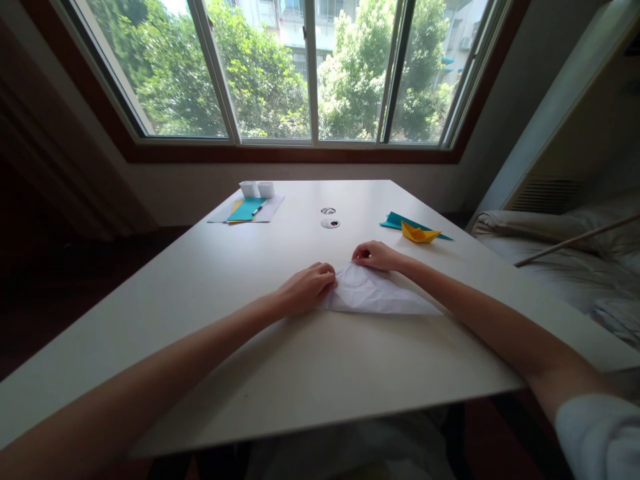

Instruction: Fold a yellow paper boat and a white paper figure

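Observation:
A folded sheet of white paper (377,292) with creases lies on the white table in front of me, its long straight edge toward me and a pointed end to the right. My left hand (311,285) is closed on the paper's left end, fingers curled over it. At the top of the paper, my right hand (375,255) pinches the upper edge between thumb and fingers. Part of the paper's left corner is hidden under the left hand.
On the table (240,380), a yellow paper boat (419,233) and a teal paper plane (399,221) sit at the right. Two round patterned pieces (330,223) lie at the middle back. Two white cups (266,190), coloured sheets (245,209) and a pen (260,207) are back left.

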Demonstrator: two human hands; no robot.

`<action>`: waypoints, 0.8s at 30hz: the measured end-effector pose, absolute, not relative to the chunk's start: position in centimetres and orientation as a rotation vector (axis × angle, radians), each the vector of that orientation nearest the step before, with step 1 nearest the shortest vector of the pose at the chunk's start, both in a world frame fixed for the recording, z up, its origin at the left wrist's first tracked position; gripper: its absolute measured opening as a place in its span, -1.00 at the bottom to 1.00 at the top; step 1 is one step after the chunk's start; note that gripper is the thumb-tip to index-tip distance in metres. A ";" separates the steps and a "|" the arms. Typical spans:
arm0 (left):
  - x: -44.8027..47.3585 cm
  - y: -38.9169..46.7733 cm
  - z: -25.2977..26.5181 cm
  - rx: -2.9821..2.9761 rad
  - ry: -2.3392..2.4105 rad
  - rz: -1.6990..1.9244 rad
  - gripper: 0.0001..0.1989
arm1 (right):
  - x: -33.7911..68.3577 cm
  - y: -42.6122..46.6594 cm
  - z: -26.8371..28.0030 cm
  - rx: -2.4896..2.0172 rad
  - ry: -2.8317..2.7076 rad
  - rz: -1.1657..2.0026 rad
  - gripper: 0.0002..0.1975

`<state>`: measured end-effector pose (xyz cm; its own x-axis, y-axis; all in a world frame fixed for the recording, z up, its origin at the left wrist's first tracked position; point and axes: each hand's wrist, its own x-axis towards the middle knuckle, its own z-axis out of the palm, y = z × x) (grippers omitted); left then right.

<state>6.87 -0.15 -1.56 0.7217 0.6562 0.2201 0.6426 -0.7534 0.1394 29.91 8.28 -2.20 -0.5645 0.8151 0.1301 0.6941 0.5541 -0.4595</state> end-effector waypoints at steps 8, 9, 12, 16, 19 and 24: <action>6.5 0.0 -2.7 2.709 1.081 0.085 -0.51 | 29.8 8.2 -2.3 -1.242 -2.495 0.483 -0.84; 6.4 0.0 -2.7 2.705 1.075 0.010 -0.48 | 29.8 8.2 -2.4 -1.243 -2.500 0.475 -0.84; 6.2 -0.2 -2.8 2.715 1.080 -0.120 -0.42 | 29.7 8.1 -2.2 -1.252 -2.521 0.448 -0.84; 6.0 -0.3 -2.9 2.750 1.098 -0.135 -0.38 | 28.8 7.1 -1.2 -1.256 -2.549 0.353 -0.78; 5.8 -0.5 -2.9 2.773 1.092 -0.130 -0.36 | 27.4 4.9 -0.5 -1.179 -2.626 0.119 -0.67; 5.9 -0.8 -2.8 2.778 1.140 -0.120 -0.31 | 25.2 0.5 -2.1 -1.258 -2.722 0.336 -0.45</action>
<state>5.95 -0.81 -2.83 0.7101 0.6929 -0.1251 0.7037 -0.7040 0.0956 25.16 0.55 -2.06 -0.6457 0.7633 0.0194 0.7357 0.6288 -0.2518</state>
